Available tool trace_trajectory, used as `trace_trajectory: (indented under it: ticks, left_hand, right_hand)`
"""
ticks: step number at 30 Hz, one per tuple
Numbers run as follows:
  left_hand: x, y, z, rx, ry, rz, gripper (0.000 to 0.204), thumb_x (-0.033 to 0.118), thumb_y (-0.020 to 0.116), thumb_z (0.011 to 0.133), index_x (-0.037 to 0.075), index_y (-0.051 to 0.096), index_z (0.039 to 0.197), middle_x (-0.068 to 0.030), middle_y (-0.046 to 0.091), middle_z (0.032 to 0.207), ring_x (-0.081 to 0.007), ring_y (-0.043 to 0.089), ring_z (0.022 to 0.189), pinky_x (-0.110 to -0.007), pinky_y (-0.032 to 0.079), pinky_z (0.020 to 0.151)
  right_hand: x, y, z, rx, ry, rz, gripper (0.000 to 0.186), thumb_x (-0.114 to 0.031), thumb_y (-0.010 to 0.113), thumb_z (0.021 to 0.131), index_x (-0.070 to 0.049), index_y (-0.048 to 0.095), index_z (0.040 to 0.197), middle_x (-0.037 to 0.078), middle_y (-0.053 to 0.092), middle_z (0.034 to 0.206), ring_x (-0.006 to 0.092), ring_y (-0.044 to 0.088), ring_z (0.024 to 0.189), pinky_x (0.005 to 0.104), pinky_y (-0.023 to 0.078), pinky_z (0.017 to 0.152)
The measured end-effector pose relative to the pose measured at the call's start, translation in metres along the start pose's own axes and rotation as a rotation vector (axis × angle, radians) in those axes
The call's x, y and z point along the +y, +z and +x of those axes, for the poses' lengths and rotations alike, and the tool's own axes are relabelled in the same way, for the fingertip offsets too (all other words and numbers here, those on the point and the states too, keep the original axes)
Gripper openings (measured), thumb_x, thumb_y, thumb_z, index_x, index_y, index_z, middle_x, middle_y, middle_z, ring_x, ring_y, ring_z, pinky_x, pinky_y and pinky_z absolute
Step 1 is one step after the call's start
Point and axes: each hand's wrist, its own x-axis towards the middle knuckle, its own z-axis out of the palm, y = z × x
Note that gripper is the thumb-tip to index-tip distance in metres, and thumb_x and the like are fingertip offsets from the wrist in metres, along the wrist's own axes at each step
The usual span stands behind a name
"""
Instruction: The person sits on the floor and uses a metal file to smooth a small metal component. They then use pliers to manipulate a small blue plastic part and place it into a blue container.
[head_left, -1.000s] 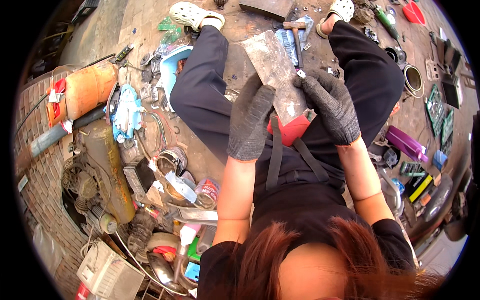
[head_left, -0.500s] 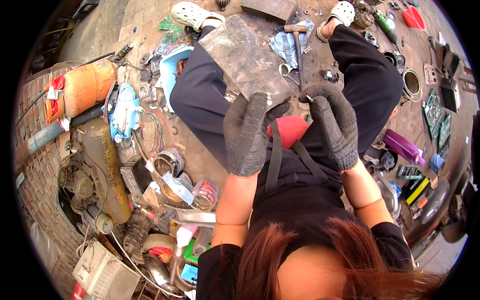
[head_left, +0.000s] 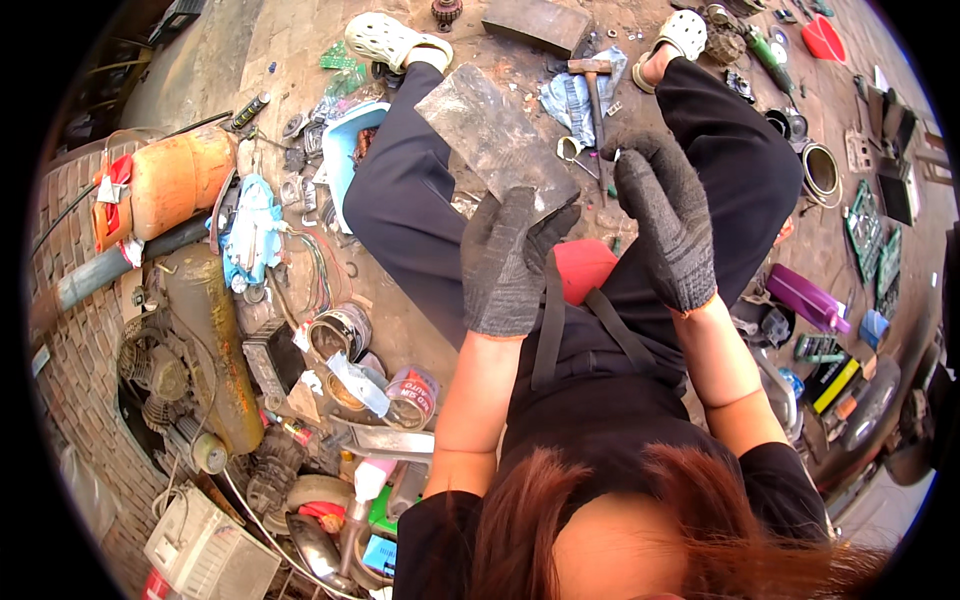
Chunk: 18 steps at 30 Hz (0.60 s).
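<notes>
My left hand (head_left: 498,262), in a dark grey knit glove, grips the lower end of a scuffed grey metal plate (head_left: 485,130), which tilts up and to the left. My right hand (head_left: 662,225), gloved the same way, is apart from the plate, its fingertips closed on a small pale piece (head_left: 618,155) too small to name. A red pad (head_left: 585,265) with dark straps lies in my lap below both hands. Beyond my hands, a hammer (head_left: 590,70) lies with its head on a crumpled light blue cloth (head_left: 558,97).
A dark metal block (head_left: 535,22) is at the top. At left are a pale blue tub (head_left: 340,185), an orange gas cylinder (head_left: 175,185), tins (head_left: 410,400) and mixed parts. At right are a purple container (head_left: 800,295), circuit boards (head_left: 862,225) and a red bowl (head_left: 822,38).
The plate has swung to the left and left my right hand, staying in my left hand. Both hands dropped a little, then rose slightly, my right one higher.
</notes>
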Motion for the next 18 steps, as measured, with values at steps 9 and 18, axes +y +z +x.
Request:
trace_trajectory:
  ticks: [9, 18]
  left_hand:
    - [0.006, 0.018, -0.013, -0.012, 0.124, 0.153, 0.027, 0.007, 0.056, 0.091, -0.009, 0.056, 0.113, -0.0135, 0.063, 0.106, -0.0198, 0.063, 0.096, -0.032, 0.052, 0.086]
    - [-0.02, 0.018, -0.007, 0.127, 0.26, 0.512, 0.025, 0.006, 0.055, 0.092, -0.007, 0.056, 0.113, -0.01, 0.061, 0.107, -0.0142, 0.061, 0.092, -0.028, 0.052, 0.078]
  right_hand:
    - [0.001, 0.01, -0.011, -0.028, -0.116, -0.332, 0.013, -0.004, 0.062, 0.084, -0.001, 0.054, 0.094, 0.008, 0.056, 0.082, 0.0159, 0.058, 0.072, 0.0293, 0.047, 0.067]
    - [0.022, 0.026, 0.001, 0.163, -0.164, -0.383, 0.014, -0.008, 0.064, 0.083, 0.0, 0.055, 0.089, 0.014, 0.06, 0.078, 0.0241, 0.062, 0.071, 0.0334, 0.048, 0.066]
